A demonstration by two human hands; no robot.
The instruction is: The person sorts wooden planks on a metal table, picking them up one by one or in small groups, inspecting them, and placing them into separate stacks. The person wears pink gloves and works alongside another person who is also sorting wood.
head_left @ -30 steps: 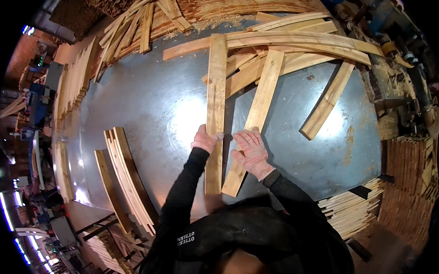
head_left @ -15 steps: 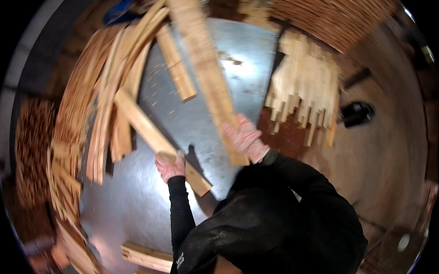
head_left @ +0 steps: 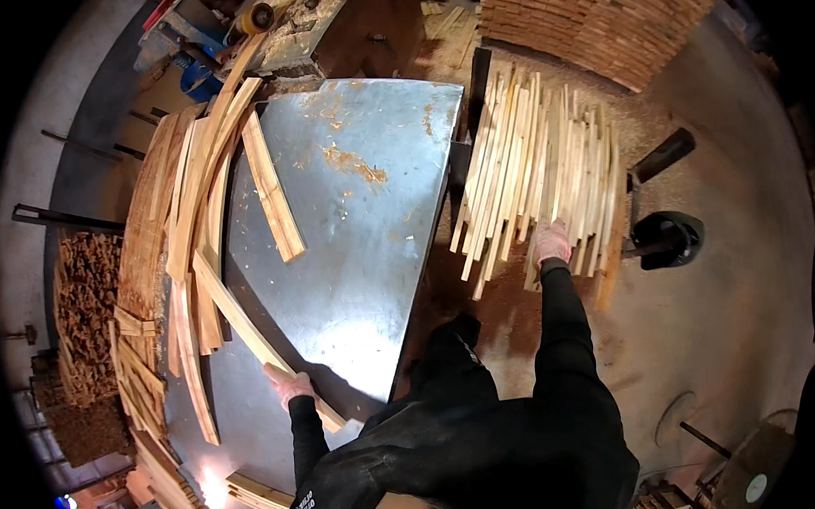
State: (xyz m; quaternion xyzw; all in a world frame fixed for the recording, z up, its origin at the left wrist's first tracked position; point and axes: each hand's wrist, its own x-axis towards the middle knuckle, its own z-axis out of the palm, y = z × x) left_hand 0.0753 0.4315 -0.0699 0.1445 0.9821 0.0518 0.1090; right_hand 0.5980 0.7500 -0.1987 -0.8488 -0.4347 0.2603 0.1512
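My left hand (head_left: 290,386), in a light glove, is closed round the near part of a long wooden board (head_left: 235,315). That board slants over the metal table, its far end by a pile of boards (head_left: 199,193) on the left. Out to the right, my gloved right hand (head_left: 553,243) grips the near end of a wooden plank (head_left: 551,165). The plank lies on a stack of narrow wooden strips (head_left: 500,177), lengthwise with them. Its outline partly merges with the strips around it.
A single short board (head_left: 273,189) rests on the metal table (head_left: 363,235), near wood shavings (head_left: 355,164). Beyond the strips stands a large pile of stacked wood (head_left: 595,32). A black base with a post (head_left: 666,241) is on the floor at right. Several boards (head_left: 260,493) lie at the near edge.
My right hand has carried its plank from above the table rightward onto the strip stack. My left hand keeps its board, which has shifted slightly left and nearer in the picture. The whole view has shifted.
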